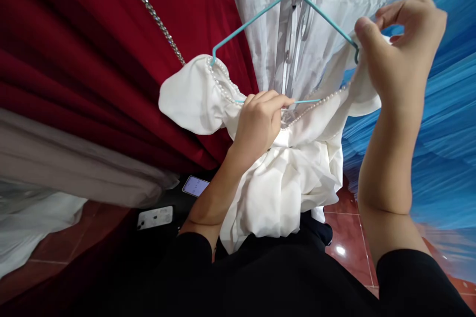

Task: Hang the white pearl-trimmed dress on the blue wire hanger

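Note:
A white dress [275,188] with puffed sleeves and a pearl-beaded neckline hangs in front of me. Its left-side sleeve [189,96] sits over one end of a light blue clothes hanger [253,21]. My left hand [260,116] is closed around the hanger's lower bar at the middle of the neckline; its fingertips are partly hidden. Up at the hanger's right end, my right hand [403,39] pinches the white cloth of the dress's other shoulder. The gathered lower part of the dress hangs down toward my lap.
Dark red drapes [178,10] and a beaded chain [152,12] are at left. Sheer white fabric [256,15] and metal rails [288,59] stand behind the hanger. Blue tulle [446,109] fills the right side. Two phones [196,186] [155,218] lie on a dark surface above red floor tiles [347,228].

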### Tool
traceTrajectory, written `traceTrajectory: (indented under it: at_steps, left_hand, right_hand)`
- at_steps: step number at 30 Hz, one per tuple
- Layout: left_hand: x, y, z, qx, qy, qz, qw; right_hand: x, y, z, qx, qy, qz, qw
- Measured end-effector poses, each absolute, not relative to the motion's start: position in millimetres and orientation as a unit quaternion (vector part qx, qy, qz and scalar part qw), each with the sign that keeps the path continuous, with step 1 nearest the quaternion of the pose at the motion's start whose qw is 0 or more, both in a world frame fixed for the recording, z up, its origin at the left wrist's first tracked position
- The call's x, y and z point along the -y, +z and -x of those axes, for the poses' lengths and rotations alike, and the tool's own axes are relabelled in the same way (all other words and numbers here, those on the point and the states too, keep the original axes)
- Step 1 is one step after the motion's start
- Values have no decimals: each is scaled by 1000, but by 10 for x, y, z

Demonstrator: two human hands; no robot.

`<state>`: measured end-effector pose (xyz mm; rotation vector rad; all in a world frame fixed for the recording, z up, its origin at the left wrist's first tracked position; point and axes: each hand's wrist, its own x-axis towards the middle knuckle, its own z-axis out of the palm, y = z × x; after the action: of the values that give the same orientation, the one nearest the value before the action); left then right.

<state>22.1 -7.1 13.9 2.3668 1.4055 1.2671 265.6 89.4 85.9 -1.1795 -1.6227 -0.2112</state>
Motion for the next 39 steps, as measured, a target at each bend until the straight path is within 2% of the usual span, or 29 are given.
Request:
traceTrajectory:
  at_steps: [2,6,8,11,12,14,16,19,22,25,31,34,39]
  left_hand:
    - [70,135,-217,-466,415,-780,47]
    - [44,129,-236,-460,421,-781,42]
    - [27,121,-248,-456,427,-780,44]
    - [5,83,-251,-453,432,-779,44]
    - [-1,63,-249,-451,433,-779,42]
    - [-9,16,-246,-433,441,-785,40]
    - [-14,-28,-240,-405,462,-788,41]
    - [-30,-56,-177,-399,526,-750,36]
    - [-85,-34,17,-413,625,-660,-54]
    - [-177,5,283,-452,648,-594,-151]
    - [-338,141,669,-443,661,-603,-54]
    - [-386,163,917,-453,693,-558,-59]
    - [-387,-268,1279,-490,711,-502,-51]
  right_hand:
    - [-734,836,-2544,672,-80,450,583]
    - [-352,708,-2357,658,-138,334,660]
    - [-229,559,-2234,701,-101,309,635]
    - [-166,210,-2042,805,-9,328,495]
    - [-169,85,-1993,823,-15,340,456]
    - [-188,-122,-1935,825,-72,360,431]
    - [-206,-231,-1924,811,-105,355,453]
    - [-218,-234,-1932,792,-80,337,503]
    - [-222,-198,-1909,779,-71,343,520]
    - [-221,-204,-1881,778,-73,355,513]
    - [-260,-226,-1941,783,-88,350,507]
    - [-307,-215,-1990,794,-71,334,502]
    - [-302,-192,-1997,800,-48,320,506]
